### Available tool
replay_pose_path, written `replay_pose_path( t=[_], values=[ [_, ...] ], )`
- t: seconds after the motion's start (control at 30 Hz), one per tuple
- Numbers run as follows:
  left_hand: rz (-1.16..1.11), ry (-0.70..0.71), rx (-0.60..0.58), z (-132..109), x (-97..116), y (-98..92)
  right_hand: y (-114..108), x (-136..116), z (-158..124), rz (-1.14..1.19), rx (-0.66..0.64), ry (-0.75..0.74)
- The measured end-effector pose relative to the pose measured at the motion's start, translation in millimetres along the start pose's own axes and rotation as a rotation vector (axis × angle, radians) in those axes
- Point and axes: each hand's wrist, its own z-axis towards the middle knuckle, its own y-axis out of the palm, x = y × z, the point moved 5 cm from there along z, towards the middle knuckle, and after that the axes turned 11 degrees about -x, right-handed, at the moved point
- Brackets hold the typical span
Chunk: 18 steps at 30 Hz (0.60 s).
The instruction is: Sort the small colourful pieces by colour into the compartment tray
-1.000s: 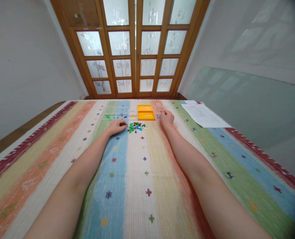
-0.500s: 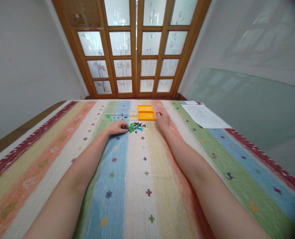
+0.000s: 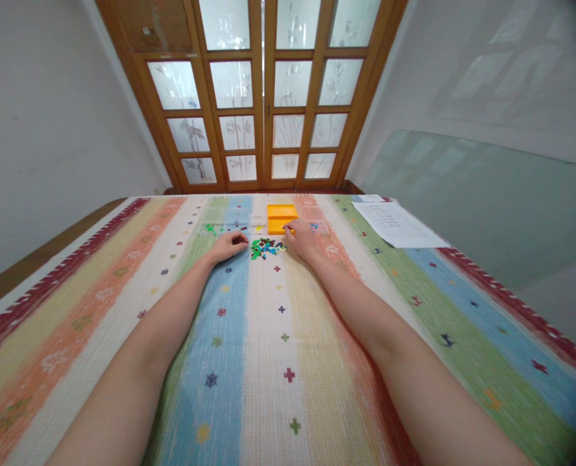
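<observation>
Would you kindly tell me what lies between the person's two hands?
The head view shows a pile of coloured pieces between the left hand and right hand, the yellow-orange box just beyond it.

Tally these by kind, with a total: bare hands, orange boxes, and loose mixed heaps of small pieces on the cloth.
Bare hands: 2 (left hand, right hand)
Orange box: 1
Loose mixed heap of small pieces: 1
Total: 4

Held the right hand [image 3: 301, 239] at the orange box [image 3: 280, 219], near the far edge of the cloth-covered table [image 3: 265, 349]; curled the left hand [image 3: 228, 246] beside the small pieces [image 3: 263, 248].
</observation>
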Motion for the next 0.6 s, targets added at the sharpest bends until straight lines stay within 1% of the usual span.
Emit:
replay_pose_path(
  t=[0.1,0.2,0.27,0.43,0.5,0.6],
  values=[
    [-0.063,-0.015,0.184,1,-11,-10.3,1,-2,0,-0.037,-0.031,-0.024],
    [-0.066,-0.074,0.375,-3,-19,-22.3,-1,2,-1,-0.029,-0.043,0.032],
    [-0.016,-0.120,0.454,-6,-21,-27.9,-1,3,-2,-0.017,-0.060,0.061],
    [0.136,-0.200,0.565,-12,-19,-35.1,6,-6,-5,0.007,-0.124,-0.001],
    [0.142,-0.222,0.587,-14,-19,-36.6,8,-8,-6,0.023,-0.141,-0.014],
    [0.104,-0.256,0.584,-15,-22,-37.9,7,-7,-7,0.024,-0.144,0.012]
  ],
)
